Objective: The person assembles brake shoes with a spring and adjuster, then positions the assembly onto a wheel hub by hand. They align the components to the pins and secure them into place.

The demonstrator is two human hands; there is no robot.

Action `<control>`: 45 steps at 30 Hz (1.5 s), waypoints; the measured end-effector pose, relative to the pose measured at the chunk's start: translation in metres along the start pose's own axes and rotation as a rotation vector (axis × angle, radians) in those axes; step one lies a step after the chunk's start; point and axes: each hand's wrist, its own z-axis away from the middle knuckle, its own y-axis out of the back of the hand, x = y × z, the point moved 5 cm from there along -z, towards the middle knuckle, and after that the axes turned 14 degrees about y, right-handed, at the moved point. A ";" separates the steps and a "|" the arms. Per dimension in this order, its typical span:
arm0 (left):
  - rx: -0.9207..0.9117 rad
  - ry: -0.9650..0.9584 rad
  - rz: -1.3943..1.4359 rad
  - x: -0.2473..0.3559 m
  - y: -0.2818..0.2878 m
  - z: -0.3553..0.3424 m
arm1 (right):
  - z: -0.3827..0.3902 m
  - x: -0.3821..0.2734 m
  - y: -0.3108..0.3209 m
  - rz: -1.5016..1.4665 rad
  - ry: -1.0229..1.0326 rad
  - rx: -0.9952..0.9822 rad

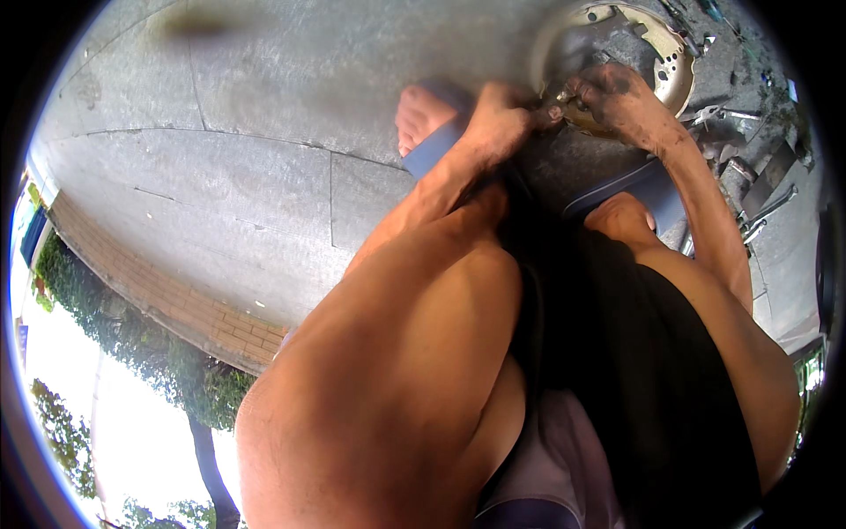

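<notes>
Both of my hands meet over the near left edge of a round, pale metal plate with holes, which lies on the ground. My left hand is closed in a pinch at the plate's edge, and whatever is between its fingertips is too small to make out. Just right of it, my right hand, smeared with dark grease, has its fingers curled down at the plate's rim. What those fingers grip is hidden beneath them. Dark parts show inside the plate, partly covered by the right hand.
Several metal tools lie to the right, among them pliers and a wrench. Small loose parts lie around them on the stained ground. My feet in blue-grey sandals flank the work spot. A brick strip and a hedge border the paving at left.
</notes>
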 end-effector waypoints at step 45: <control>0.324 -0.206 0.159 0.086 0.083 -0.011 | 0.063 -0.008 -0.021 0.746 0.418 -0.208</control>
